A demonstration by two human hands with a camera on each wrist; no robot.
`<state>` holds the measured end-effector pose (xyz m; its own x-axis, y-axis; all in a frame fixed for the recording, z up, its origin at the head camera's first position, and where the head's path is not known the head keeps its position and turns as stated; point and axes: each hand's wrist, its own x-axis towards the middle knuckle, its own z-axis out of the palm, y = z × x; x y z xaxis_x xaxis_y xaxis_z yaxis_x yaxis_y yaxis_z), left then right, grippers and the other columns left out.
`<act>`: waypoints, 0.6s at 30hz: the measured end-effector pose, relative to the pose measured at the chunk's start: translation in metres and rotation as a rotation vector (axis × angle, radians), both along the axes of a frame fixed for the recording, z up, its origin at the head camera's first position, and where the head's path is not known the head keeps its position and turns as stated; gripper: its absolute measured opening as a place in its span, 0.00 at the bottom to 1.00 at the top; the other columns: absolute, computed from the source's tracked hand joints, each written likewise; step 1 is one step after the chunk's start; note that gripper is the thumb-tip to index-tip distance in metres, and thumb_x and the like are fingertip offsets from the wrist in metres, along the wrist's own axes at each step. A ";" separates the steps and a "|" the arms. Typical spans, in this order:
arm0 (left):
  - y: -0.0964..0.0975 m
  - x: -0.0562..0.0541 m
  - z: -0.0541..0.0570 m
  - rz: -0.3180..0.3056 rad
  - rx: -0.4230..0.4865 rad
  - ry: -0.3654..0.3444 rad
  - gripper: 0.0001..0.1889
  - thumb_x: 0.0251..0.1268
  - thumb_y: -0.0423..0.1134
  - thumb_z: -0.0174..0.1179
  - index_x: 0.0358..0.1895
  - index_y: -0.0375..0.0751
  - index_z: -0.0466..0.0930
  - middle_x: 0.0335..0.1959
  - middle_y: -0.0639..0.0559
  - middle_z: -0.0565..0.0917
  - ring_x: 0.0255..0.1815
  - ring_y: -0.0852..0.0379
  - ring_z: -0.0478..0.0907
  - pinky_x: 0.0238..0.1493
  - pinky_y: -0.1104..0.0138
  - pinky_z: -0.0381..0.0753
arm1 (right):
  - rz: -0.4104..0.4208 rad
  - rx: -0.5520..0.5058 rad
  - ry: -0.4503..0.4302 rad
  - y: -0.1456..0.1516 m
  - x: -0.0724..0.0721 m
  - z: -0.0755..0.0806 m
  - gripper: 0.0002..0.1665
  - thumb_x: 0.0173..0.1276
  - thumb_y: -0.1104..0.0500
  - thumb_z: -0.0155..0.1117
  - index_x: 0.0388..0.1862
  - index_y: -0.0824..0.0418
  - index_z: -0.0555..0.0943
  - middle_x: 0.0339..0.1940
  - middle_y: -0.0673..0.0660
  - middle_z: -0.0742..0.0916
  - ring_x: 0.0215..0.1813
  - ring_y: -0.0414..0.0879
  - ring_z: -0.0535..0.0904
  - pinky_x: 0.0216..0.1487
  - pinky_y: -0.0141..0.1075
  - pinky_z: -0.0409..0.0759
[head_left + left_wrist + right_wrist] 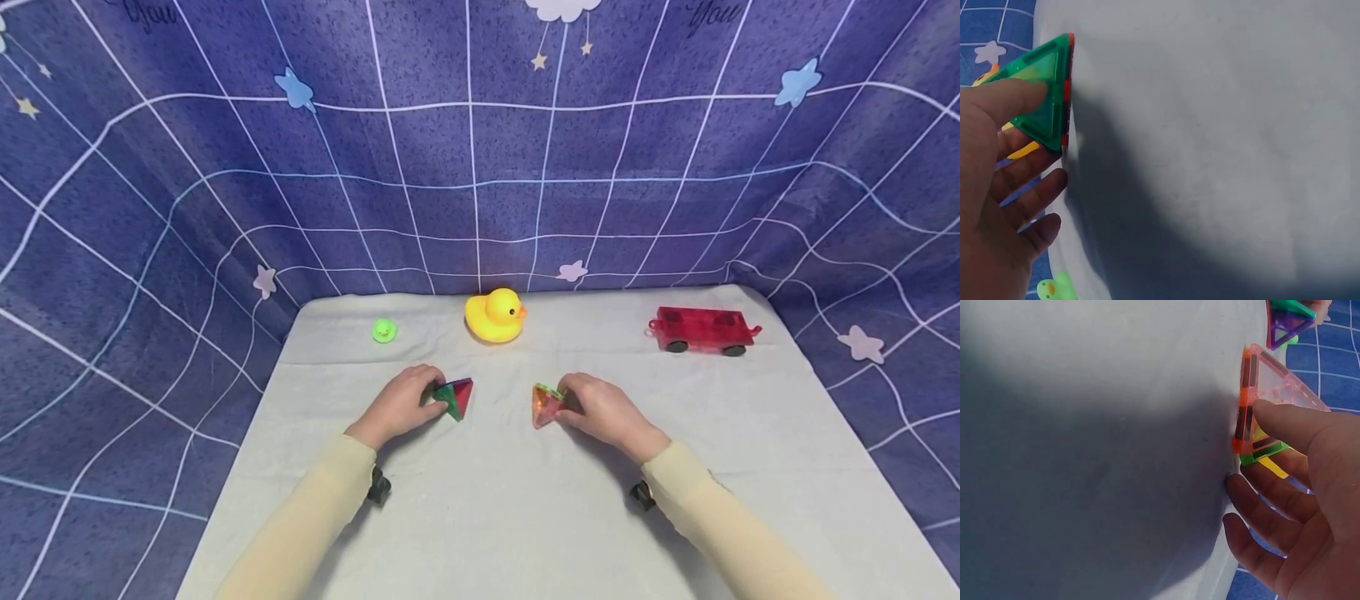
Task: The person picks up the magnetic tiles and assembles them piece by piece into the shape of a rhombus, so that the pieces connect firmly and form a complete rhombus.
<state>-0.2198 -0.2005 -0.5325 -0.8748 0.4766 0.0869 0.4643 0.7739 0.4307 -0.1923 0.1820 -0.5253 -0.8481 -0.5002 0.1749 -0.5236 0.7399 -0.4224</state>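
Between the thumb and fingers of my left hand (403, 402) is a small pyramid of magnetic tiles (462, 400). Its green tile (1055, 70) and a red edge show in the left wrist view; a purple side faces the right wrist camera. My right hand (604, 412) pinches a second magnetic-tile pyramid (546, 407), made of pink, orange and green pieces. Its pink tile (1267, 374) lies under the thumb in the right wrist view. The two pyramids are apart, facing each other low over the white cloth. Fingers partly hide both.
Behind the hands sits a yellow rubber duck (491, 321). To its left is a small green duck toy (384, 332). A red toy wagon (703, 332) with black wheels stands at the back right. Blue patterned fabric (510, 142) rises behind the white-covered table (480, 517).
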 end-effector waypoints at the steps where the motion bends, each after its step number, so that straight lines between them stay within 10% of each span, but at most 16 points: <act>1: 0.000 0.001 0.000 0.007 -0.004 -0.003 0.17 0.64 0.45 0.74 0.51 0.45 0.81 0.45 0.53 0.83 0.49 0.51 0.78 0.59 0.53 0.75 | -0.003 0.002 -0.008 0.000 0.000 0.000 0.19 0.61 0.56 0.81 0.45 0.59 0.82 0.34 0.50 0.81 0.35 0.43 0.74 0.39 0.43 0.76; 18: 0.006 0.003 0.000 -0.025 0.026 -0.023 0.21 0.64 0.36 0.74 0.59 0.39 0.81 0.54 0.48 0.84 0.56 0.49 0.80 0.63 0.53 0.75 | 0.046 -0.015 0.001 -0.001 0.001 -0.003 0.26 0.64 0.58 0.79 0.59 0.66 0.82 0.53 0.59 0.87 0.54 0.53 0.84 0.58 0.50 0.80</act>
<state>-0.2164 -0.1948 -0.5323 -0.8646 0.4961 0.0792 0.4730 0.7507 0.4612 -0.1909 0.1811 -0.5288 -0.8240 -0.5361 0.1832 -0.5573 0.7088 -0.4324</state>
